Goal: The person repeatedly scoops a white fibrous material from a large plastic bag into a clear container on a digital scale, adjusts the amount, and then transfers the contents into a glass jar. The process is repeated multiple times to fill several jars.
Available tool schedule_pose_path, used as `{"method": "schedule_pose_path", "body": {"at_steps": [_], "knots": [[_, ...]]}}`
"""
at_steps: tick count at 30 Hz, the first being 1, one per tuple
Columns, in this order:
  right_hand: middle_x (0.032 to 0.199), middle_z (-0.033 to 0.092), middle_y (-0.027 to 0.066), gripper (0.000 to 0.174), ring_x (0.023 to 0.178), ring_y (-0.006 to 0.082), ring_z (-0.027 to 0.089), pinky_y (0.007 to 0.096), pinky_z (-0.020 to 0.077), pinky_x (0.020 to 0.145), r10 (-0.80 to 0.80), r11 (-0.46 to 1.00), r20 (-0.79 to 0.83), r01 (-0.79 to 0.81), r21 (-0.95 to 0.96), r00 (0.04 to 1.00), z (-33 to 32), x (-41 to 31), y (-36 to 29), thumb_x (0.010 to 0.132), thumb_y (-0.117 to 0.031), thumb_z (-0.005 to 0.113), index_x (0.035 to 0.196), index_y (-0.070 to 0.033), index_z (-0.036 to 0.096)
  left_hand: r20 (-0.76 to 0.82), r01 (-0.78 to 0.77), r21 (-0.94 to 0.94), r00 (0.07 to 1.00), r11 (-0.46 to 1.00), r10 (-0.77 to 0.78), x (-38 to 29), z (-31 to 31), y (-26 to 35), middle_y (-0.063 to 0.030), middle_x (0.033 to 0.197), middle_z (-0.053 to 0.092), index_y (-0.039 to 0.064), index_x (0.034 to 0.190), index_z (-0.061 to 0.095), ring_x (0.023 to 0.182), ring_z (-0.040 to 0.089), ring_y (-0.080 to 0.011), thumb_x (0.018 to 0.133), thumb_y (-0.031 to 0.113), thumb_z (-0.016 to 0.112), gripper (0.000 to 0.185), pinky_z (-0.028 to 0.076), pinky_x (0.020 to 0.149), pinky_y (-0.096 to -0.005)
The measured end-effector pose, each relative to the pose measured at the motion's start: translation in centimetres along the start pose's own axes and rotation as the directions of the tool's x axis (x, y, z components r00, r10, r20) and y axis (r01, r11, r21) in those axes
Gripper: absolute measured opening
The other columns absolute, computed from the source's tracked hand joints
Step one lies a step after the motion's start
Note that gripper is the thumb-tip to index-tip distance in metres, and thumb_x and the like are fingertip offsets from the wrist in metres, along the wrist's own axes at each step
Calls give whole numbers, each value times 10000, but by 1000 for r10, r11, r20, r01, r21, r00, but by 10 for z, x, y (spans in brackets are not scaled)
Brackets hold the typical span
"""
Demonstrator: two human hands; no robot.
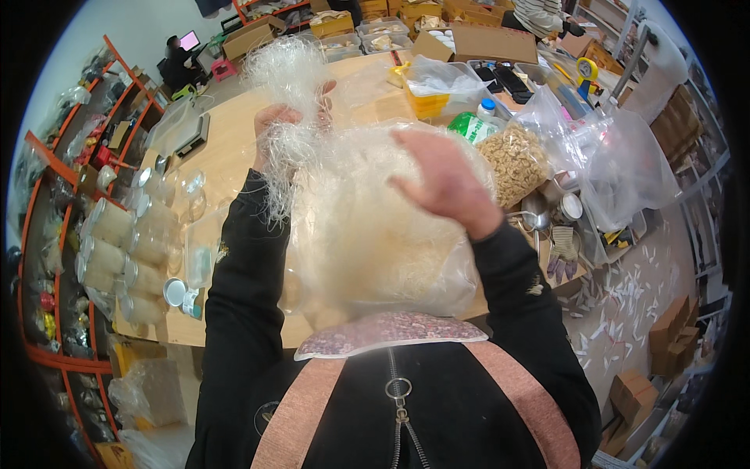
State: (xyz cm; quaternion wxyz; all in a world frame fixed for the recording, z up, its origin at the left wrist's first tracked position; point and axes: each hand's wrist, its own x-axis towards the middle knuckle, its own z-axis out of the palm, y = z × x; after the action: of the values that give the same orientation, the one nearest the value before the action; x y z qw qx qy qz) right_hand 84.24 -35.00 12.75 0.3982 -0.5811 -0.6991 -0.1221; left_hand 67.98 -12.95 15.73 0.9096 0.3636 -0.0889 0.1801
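Note:
My left hand (287, 120) grips a tangled bundle of fine, translucent pale strands (287, 70); part of the bundle stands above my fingers and part hangs over my wrist. In front of me on the wooden table lies a large clear plastic bag (375, 234) filled with pale material, its middle blurred. My right hand (439, 176) is spread over the right side of this bag, slightly blurred, with nothing seen in it. Whether it touches the bag I cannot tell. A bag of light-brown curled pieces (512, 164) sits to the right of my right hand.
Lidded jars of pale contents (111, 223) crowd the table's left side, near a scale (196, 135) and an open lid (174, 291). At right are a metal scoop (534, 214), gloves (563, 249) and a yellow-lined tub (436, 99). Two people are farther off.

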Motion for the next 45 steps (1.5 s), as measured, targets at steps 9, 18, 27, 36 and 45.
{"method": "schedule_pose_path", "body": {"at_steps": [9,18,27,36,45], "knots": [[1157,509,153,660,1056,325,498,452,438,816,459,857,122,-402,-322,880,83,-46,54,668,-124,704,1262,-24,432,209,-410,821,863,397,460,9,22,36,-67,780,641,13,795,642,723,624,-141,850,55,570,100,525,642,-259],[1061,576,187,513,976,390,541,465,472,804,252,952,15,-245,-181,968,99,-95,113,759,-298,704,1145,-4,536,-58,38,403,998,914,-16,48,10,78,-49,813,651,72,917,669,695,617,-153,772,169,688,176,518,608,-255],[1124,580,195,542,1045,360,545,411,462,878,474,880,308,-440,-179,825,75,-81,98,771,-311,707,1158,34,549,291,-396,851,902,345,319,43,83,114,-22,789,647,46,865,663,702,606,-109,818,59,622,64,495,619,-232],[1361,450,186,663,1219,242,456,333,383,996,414,663,182,-433,611,892,-58,44,33,853,-290,679,1364,6,378,544,-570,820,806,57,232,29,82,88,-38,877,637,40,940,636,838,594,-119,792,46,646,149,477,770,-264],[1102,597,81,425,1023,141,563,284,455,881,243,503,36,-157,850,969,-1,86,-22,791,-78,718,1178,2,563,262,-329,857,941,396,214,22,76,-20,-61,1198,558,63,1142,631,1150,493,-161,951,353,486,376,343,1015,-296]]}}
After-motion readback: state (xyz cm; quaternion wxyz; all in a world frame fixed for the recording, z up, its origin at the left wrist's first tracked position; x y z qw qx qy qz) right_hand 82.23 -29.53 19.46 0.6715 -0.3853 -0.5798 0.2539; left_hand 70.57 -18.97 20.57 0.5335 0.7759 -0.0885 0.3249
